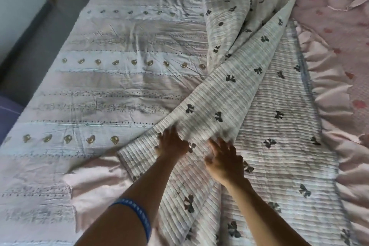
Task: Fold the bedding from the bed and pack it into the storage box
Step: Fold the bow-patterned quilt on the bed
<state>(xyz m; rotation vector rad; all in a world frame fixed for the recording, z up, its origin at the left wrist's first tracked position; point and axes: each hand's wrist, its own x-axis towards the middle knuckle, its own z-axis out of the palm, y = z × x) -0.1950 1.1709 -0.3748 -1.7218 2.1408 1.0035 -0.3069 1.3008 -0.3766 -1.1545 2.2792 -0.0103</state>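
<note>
folding the white ribbed quilt with dark bow prints, box not in view.
i judge i'm mid-fold on the bed: my left hand grips the quilt's turned-over edge, my right hand lies beside it, fingers spread on the fabric, both arms stretched forward. next i'd square the edges.

We see a white quilted blanket printed with small dark bows lying rumpled along the right half of the bed, running from its near edge up toward the far edge. One band of it is folded diagonally over the flatter layer beneath, and its far part is bunched into loose ridges. A striped sheet with rows of gold hearts lies creased and flat across the bed's left half, reaching its left edge.
</note>
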